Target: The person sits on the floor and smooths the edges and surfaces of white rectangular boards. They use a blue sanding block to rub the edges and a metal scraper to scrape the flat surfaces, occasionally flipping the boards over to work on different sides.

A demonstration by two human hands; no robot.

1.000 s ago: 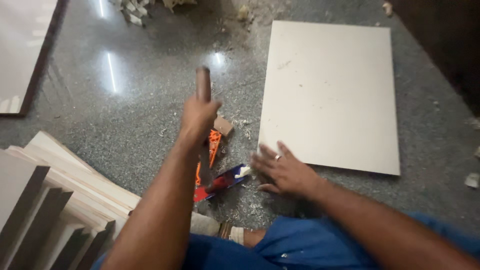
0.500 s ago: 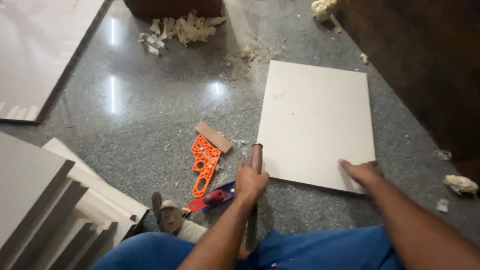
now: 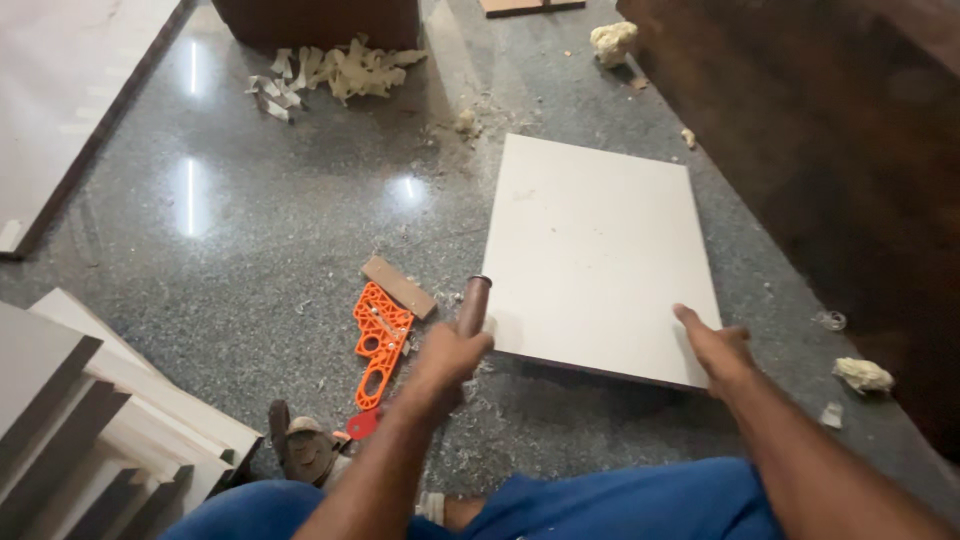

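Left hand (image 3: 447, 362): wrapping around a dark cylindrical handle (image 3: 473, 304), its end sitting at the near-left edge of the board.
Right hand (image 3: 722, 347): lying spread on the pale board (image 3: 600, 250), which is resting flat on the floor (image 3: 250, 230).
Risk: the board may be sliding on sawdust.
Clutter: orange jig (image 3: 378, 340) and wood block (image 3: 398, 286) are crowding the left side.

We count one flat white panel (image 3: 600, 255), one orange plastic jig (image 3: 378, 340), one small wood block (image 3: 398, 287), one brown tool handle (image 3: 473, 305), three foam lumps (image 3: 862, 374), one pile of shavings (image 3: 335, 70).
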